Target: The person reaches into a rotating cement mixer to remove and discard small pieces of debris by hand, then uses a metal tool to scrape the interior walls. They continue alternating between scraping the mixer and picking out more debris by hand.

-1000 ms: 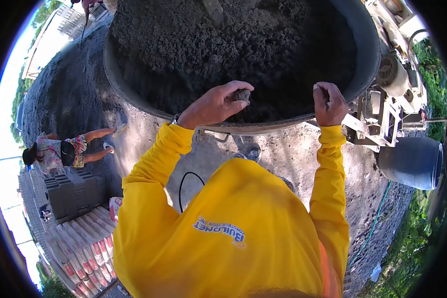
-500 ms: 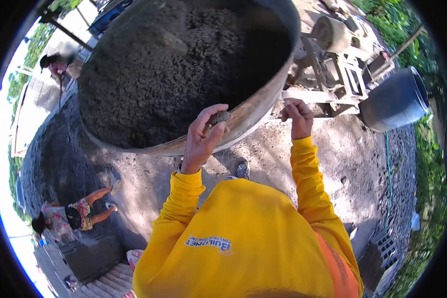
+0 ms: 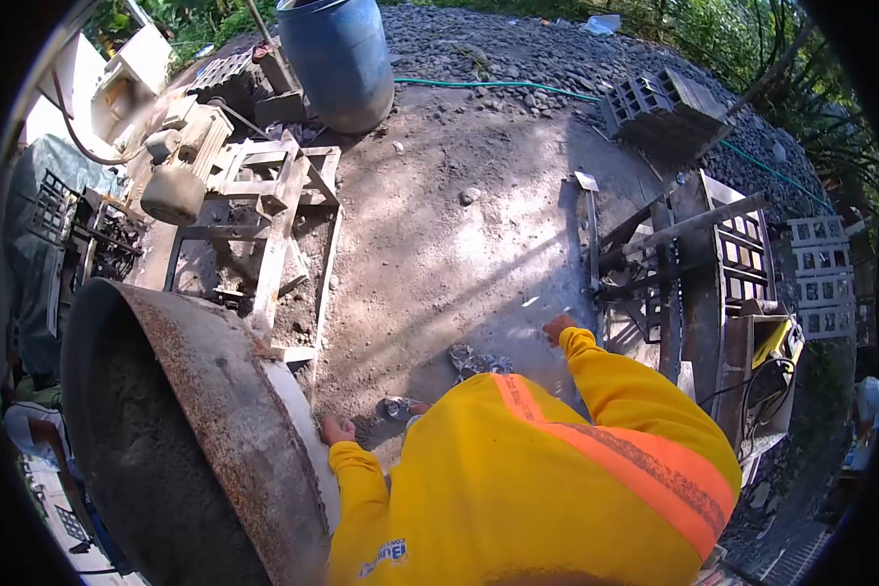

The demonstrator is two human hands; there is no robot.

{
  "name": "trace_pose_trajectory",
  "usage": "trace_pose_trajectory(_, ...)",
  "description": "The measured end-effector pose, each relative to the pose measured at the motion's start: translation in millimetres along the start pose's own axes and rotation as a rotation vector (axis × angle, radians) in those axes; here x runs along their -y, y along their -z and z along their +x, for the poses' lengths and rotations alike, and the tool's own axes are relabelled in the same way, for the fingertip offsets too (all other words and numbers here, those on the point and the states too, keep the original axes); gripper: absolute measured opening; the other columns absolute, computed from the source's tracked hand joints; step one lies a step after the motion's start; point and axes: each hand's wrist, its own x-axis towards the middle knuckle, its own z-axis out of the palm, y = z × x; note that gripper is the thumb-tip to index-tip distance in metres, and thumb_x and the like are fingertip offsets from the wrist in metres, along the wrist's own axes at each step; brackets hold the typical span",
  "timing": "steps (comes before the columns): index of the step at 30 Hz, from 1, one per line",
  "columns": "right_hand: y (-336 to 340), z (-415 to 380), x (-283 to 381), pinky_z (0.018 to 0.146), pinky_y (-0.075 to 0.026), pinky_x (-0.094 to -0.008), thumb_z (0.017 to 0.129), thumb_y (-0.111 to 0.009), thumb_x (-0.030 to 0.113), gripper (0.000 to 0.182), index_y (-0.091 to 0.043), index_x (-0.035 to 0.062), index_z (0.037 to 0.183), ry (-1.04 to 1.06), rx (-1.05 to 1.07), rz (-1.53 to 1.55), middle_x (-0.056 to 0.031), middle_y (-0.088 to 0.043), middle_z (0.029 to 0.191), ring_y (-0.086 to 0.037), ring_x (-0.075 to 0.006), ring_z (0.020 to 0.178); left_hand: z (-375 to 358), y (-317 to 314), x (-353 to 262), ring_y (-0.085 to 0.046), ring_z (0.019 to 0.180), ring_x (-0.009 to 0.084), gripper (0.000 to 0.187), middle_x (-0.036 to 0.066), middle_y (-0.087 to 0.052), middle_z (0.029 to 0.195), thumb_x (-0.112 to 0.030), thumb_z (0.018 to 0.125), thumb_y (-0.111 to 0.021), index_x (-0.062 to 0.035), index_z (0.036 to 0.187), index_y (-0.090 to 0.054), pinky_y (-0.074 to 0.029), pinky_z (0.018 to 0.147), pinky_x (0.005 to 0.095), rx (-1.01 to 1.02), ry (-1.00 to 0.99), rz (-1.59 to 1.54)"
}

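Note:
My left hand (image 3: pixel 338 430) hangs low beside the outer wall of a big rusty mixer drum (image 3: pixel 230 400), close to its pale lower edge. Most of its fingers are hidden, and I cannot tell if it holds anything. Out to the other side, over the bare ground, my right hand (image 3: pixel 559 328) is loosely closed, with nothing showing in it. Grey, crumbly concrete mix (image 3: pixel 151 469) lies inside the drum, in shadow. Between my hands, a shoe (image 3: pixel 479 361) shows past the front of my yellow shirt.
Beyond the drum stands a wooden frame (image 3: pixel 288 234) with a motor (image 3: pixel 174 193). A blue barrel (image 3: pixel 340 68) is at the back, near a green hose (image 3: pixel 498 84) and gravel (image 3: pixel 518 44). Hollow blocks (image 3: pixel 664 112) and a metal block-making machine (image 3: pixel 689 264) stand to the right.
My view and body have turned right, so the drum now sits at the left. Both hands have dropped lower. The grey lump held earlier in my left hand no longer shows.

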Motion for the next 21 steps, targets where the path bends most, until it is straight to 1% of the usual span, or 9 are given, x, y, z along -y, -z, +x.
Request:
trace_pose_trajectory(2, -24, -24, -24, 0.074, -0.057, -0.0372, 0.09, -0.06, 0.034, 0.025, -0.073, 0.0125, 0.088, -0.108, -0.051, 0.093, -0.0026, -0.076, 0.087, -0.073, -0.0206, 0.077, -15, -85, 13, -0.057, 0.069, 0.0229, 0.017, 0.011, -0.056, 0.084, -0.016, 0.083, -0.062, -0.0074, 0.095, -0.053, -0.045, 0.06, 0.0354, 0.088, -0.062, 0.07)
trace_pose_trajectory(4, -40, -34, -31, 0.07, -0.058, -0.0369, 0.093, -0.054, 0.035, 0.031, -0.073, 0.0119, 0.087, -0.222, -0.078, 0.282, -0.0028, -0.076, 0.084, -0.073, -0.0197, 0.072, -189, -180, 15, -0.061, 0.093, 0.0213, 0.038, 0.008, -0.06, 0.106, -0.027, 0.092, -0.059, -0.0031, 0.121, -0.057, -0.049, 0.081, 0.0337, 0.797, -0.271, 0.166)
trace_pose_trajectory(6, -66, -10, -24, 0.077, -0.056, -0.0386, 0.079, -0.072, 0.033, 0.021, -0.073, 0.0148, 0.091, -0.289, 0.019, 0.49, -0.0036, -0.076, 0.088, -0.073, -0.0238, 0.085, -400, -217, 11, -0.062, 0.116, 0.021, 0.051, 0.013, -0.058, 0.135, -0.03, 0.102, -0.054, -0.0039, 0.144, -0.047, -0.051, 0.088, 0.0333, 1.651, -0.373, 0.304)
trace_pose_trajectory(8, -17, -13, 8, 0.08, -0.055, -0.0392, 0.076, -0.078, 0.033, 0.029, -0.072, 0.0141, 0.097, -0.742, 0.145, 1.348, -0.004, -0.075, 0.088, -0.072, -0.0233, 0.086, -524, -199, 28, -0.06, 0.119, 0.0214, 0.054, 0.013, -0.057, 0.139, -0.026, 0.098, -0.063, -0.0024, 0.144, -0.046, -0.05, 0.096, 0.0357, 2.087, -0.692, 0.415)
trace_pose_trajectory(9, -12, -5, 19, 0.078, -0.055, -0.0391, 0.077, -0.077, 0.033, 0.028, -0.071, 0.0135, 0.097, -0.736, 0.129, 1.351, -0.0046, -0.075, 0.088, -0.072, -0.0234, 0.084, -565, -178, 23, -0.058, 0.123, 0.0242, 0.053, 0.016, -0.057, 0.139, -0.021, 0.095, -0.067, -0.0052, 0.142, -0.049, -0.048, 0.102, 0.0368, 2.173, -0.782, 0.312)
trace_pose_trajectory(11, -5, 7, 36, 0.074, -0.054, -0.0389, 0.078, -0.075, 0.031, 0.028, -0.07, 0.0124, 0.098, -0.544, 0.094, 1.111, -0.0058, -0.074, 0.088, -0.071, -0.0236, 0.081, -582, -168, 41, -0.057, 0.124, 0.0319, 0.05, 0.02, -0.056, 0.138, -0.017, 0.094, -0.066, -0.0081, 0.141, -0.051, -0.046, 0.104, 0.0393, 2.186, -1.131, 0.137)
trace_pose_trajectory(13, -4, 22, 47, 0.07, -0.054, -0.0387, 0.08, -0.074, 0.03, 0.028, -0.069, 0.0113, 0.099, -0.341, 0.076, 0.89, -0.007, -0.074, 0.088, -0.07, -0.0238, 0.078, -554, -162, 31, -0.062, 0.117, 0.0362, 0.048, 0.022, -0.062, 0.128, -0.014, 0.091, -0.067, -0.0063, 0.137, -0.054, -0.048, 0.101, 0.0411, 2.16, -0.973, 0.35)
trace_pose_trajectory(18, 13, 63, 64, 0.061, -0.052, -0.0382, 0.084, -0.07, 0.028, 0.027, -0.066, 0.0085, 0.102, 0.054, 0.004, 0.64, -0.01, -0.073, 0.088, -0.068, -0.0243, 0.071, -350, -153, 50, -0.067, 0.087, 0.0383, 0.025, 0.019, -0.069, 0.091, -0.022, 0.09, -0.057, -0.0057, 0.106, -0.068, -0.053, 0.081, 0.0453, 1.314, -1.191, 0.765)
trace_pose_trajectory(21, 31, 96, 72, 0.055, -0.051, -0.0379, 0.086, -0.067, 0.026, 0.026, -0.064, 0.0069, 0.104, 0.43, -0.108, 0.308, -0.0118, -0.072, 0.089, -0.066, -0.0246, 0.066, -272, -76, -3, -0.068, 0.088, 0.0372, 0.026, 0.019, -0.07, 0.094, -0.02, 0.091, -0.056, -0.0049, 0.109, -0.068, -0.054, 0.081, 0.0438, 0.921, -1.172, 0.738)
